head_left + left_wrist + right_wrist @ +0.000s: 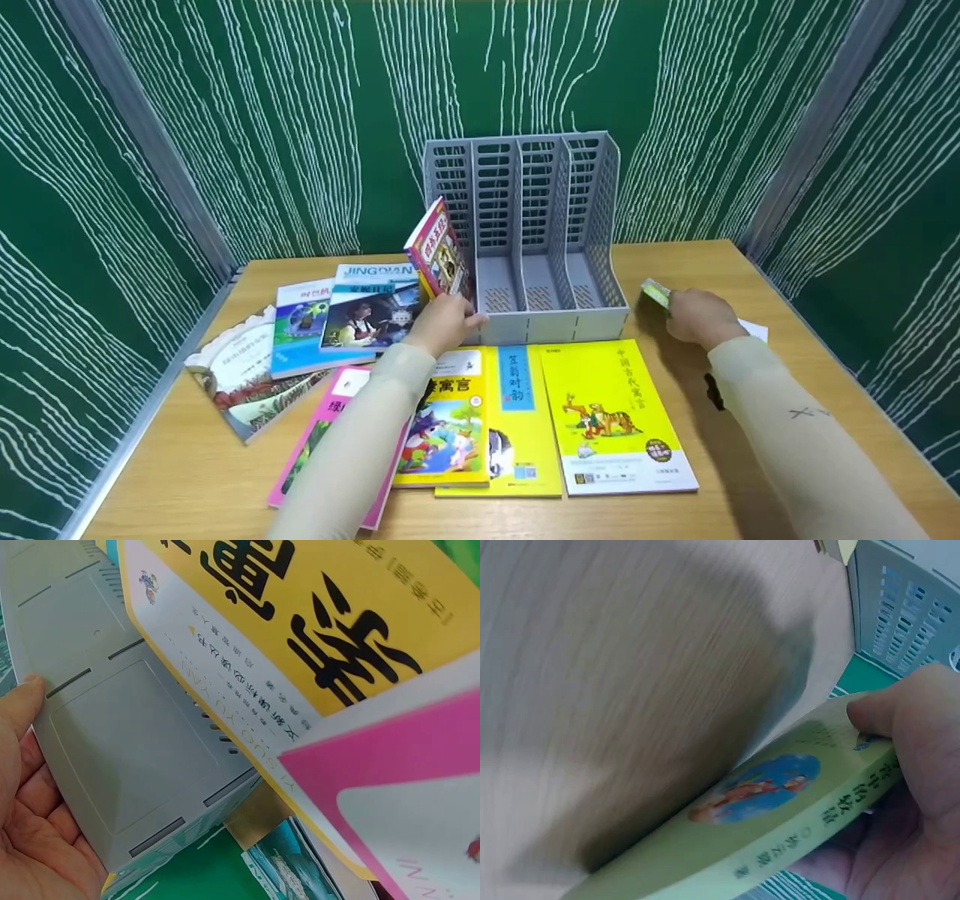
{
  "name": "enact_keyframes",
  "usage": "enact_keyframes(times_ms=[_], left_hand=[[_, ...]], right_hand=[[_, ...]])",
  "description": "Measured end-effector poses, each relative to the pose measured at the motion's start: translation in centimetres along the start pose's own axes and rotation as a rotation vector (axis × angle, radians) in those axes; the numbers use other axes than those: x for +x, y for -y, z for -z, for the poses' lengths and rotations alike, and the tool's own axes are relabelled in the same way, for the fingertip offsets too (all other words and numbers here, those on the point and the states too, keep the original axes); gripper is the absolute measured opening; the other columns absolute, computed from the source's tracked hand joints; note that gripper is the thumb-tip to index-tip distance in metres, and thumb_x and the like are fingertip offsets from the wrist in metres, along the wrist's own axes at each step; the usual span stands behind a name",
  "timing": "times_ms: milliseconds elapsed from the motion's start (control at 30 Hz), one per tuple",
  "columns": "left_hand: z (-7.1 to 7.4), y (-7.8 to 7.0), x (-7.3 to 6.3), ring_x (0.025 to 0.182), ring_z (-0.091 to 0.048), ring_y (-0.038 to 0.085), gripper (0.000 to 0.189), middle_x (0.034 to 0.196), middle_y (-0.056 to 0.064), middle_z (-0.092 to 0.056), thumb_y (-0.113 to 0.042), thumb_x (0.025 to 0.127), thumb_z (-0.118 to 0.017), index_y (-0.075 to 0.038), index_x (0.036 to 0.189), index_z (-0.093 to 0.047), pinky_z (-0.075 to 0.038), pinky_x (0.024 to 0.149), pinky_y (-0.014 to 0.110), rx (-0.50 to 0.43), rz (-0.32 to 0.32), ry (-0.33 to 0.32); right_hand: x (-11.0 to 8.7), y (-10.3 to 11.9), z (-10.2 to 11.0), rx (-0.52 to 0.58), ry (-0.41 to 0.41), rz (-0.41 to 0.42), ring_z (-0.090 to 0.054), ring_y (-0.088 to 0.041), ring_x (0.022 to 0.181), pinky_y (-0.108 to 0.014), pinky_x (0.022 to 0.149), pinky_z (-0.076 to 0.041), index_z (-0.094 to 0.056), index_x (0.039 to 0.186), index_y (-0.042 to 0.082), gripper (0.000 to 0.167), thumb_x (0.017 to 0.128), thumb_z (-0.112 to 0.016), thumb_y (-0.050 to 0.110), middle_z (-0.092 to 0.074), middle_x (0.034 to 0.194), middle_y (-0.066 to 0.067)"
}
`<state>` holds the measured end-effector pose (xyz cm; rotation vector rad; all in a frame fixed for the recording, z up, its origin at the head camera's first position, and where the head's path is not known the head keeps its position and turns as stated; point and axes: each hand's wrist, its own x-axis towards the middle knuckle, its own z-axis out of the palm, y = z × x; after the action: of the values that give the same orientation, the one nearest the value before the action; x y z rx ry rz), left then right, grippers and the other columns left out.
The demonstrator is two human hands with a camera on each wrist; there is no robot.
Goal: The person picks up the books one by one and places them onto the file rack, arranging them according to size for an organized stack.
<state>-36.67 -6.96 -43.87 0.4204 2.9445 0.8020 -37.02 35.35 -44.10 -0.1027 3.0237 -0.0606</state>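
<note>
My left hand [448,321] is at the front left corner of the grey file rack [577,324]. In the left wrist view its thumb lies at the top edge of the front wall [135,750], with the other fingers curled along that edge. Behind this hand a red-edged comic-style book [442,259] stands tilted at the leftmost compartment, its lower end hidden. To the right of the rack, my right hand [701,316] grips a pale yellow-green book [780,802] by its spine side, thumb on the cover. This book is held on edge over the wooden table.
In front of the rack lie a pink book [349,382], a yellow fable book [442,442], a yellow-and-blue book [536,450] and a yellow book with a tiger [619,420]. Several books, including a blue one [300,330], overlap at left. Green walls [285,112] surround the table [787,420].
</note>
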Motion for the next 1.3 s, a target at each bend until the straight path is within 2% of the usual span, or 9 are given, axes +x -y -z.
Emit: enact_keyframes(times_ms=[167,300,433,533,733,833,1000,1200,1300], left_hand=[[0.0,0.0,-0.1,0.092,-0.07,0.02,0.036,0.111,0.006,-0.083,-0.041,0.107,-0.07,-0.01,0.118,-0.083,-0.059,0.092,0.031,0.008,0.007,0.0],[0.0,-0.1,-0.1,0.094,-0.071,0.02,0.036,0.114,0.007,-0.083,-0.041,0.107,-0.07,-0.01,0.12,-0.083,-0.06,0.096,0.032,0.004,0.008,-0.002],[0.0,-0.1,-0.2,0.092,-0.07,0.019,0.036,0.113,0.007,-0.083,-0.041,0.107,-0.07,-0.01,0.119,-0.083,-0.06,0.094,0.031,0.009,-0.002,-0.005],[-0.1,-0.1,-0.2,0.089,-0.069,0.02,0.036,0.11,0.007,-0.082,-0.04,0.108,-0.068,-0.009,0.119,-0.083,-0.059,0.09,0.032,0.039,-0.035,-0.013],[-0.3,0.2,-0.2,0.09,-0.069,0.021,0.039,0.112,0.009,-0.082,-0.041,0.11,-0.065,-0.008,0.123,-0.081,-0.061,0.094,0.035,0.089,-0.077,-0.027],[-0.3,0.2,-0.2,0.091,-0.07,0.022,0.039,0.113,0.009,-0.082,-0.041,0.11,-0.065,-0.008,0.123,-0.081,-0.062,0.096,0.036,0.089,-0.078,-0.031],[-0.2,0.3,-0.3,0.091,-0.07,0.022,0.039,0.114,0.01,-0.082,-0.041,0.11,-0.065,-0.008,0.123,-0.081,-0.062,0.096,0.036,0.092,-0.08,-0.042],[-0.4,0.2,-0.4,0.091,-0.07,0.022,0.038,0.114,0.011,-0.081,-0.04,0.109,-0.067,-0.007,0.125,-0.078,-0.063,0.094,0.035,0.084,-0.077,-0.057],[-0.5,0.2,-0.5,0.094,-0.071,0.023,0.042,0.119,0.012,-0.08,-0.041,0.108,-0.069,-0.005,0.13,-0.074,-0.063,0.095,0.036,0.062,-0.074,-0.071]], right_hand=[[-0.5,-0.3,0.6,0.114,-0.129,-0.013,-0.059,-0.039,0.082,-0.059,0.081,-0.057,-0.058,0.125,-0.015,0.033,0.099,-0.059,0.006,-0.067,0.103,-0.032],[-0.9,-0.3,1.4,0.218,-0.243,-0.033,-0.055,-0.038,0.075,-0.052,0.068,-0.051,-0.049,0.139,-0.017,0.044,0.103,-0.055,0.007,-0.062,0.101,-0.033],[-1.2,0.4,2.2,0.384,-0.339,-0.083,-0.06,-0.046,0.088,-0.062,0.08,-0.056,-0.041,0.153,-0.017,0.056,0.103,-0.054,0.006,-0.063,0.12,-0.042],[-1.5,1.2,2.6,0.534,-0.443,-0.103,-0.066,-0.056,0.102,-0.071,0.09,-0.057,-0.047,0.146,-0.019,0.05,0.103,-0.05,0.006,-0.064,0.128,-0.046],[-2.3,2.6,3.5,0.711,-0.659,-0.081,-0.069,-0.063,0.114,-0.072,0.09,-0.06,-0.054,0.142,-0.016,0.045,0.111,-0.047,0.015,-0.066,0.129,-0.046],[-2.5,3.1,4.0,0.789,-0.754,-0.097,-0.074,-0.051,0.106,-0.052,0.082,-0.064,-0.058,0.14,-0.014,0.046,0.112,-0.048,0.021,-0.07,0.125,-0.041],[-3.0,4.3,5.2,1.016,-0.84,-0.142,-0.068,-0.005,0.085,-0.012,0.071,-0.054,-0.06,0.144,-0.006,0.047,0.113,-0.049,0.027,-0.073,0.125,-0.028],[-3.7,5.9,6.6,1.229,-0.92,-0.165,-0.072,-0.01,0.107,-0.026,0.099,-0.062,-0.055,0.153,0.004,0.044,0.114,-0.05,0.023,-0.07,0.14,-0.02],[-4.1,6.8,7.1,1.323,-0.944,-0.15,-0.074,-0.012,0.114,-0.031,0.103,-0.062,-0.054,0.153,0.007,0.042,0.114,-0.051,0.021,-0.07,0.143,-0.018]])
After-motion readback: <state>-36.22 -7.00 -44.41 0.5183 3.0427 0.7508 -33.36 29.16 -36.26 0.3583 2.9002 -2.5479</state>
